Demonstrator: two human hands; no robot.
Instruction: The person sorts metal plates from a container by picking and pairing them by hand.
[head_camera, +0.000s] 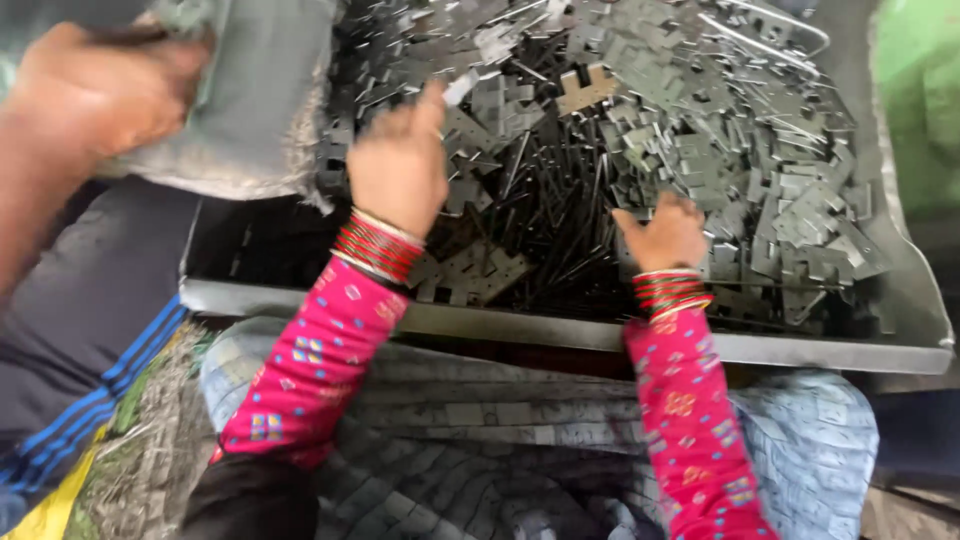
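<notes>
We cannot see the fingertips of our right hand (668, 232), buried in the stamped metal pieces (700, 150). At the upper left, a co-worker's hand (90, 90) is motion-blurred, and the grey sack (260, 100) it grips is cut by the top edge.
</notes>
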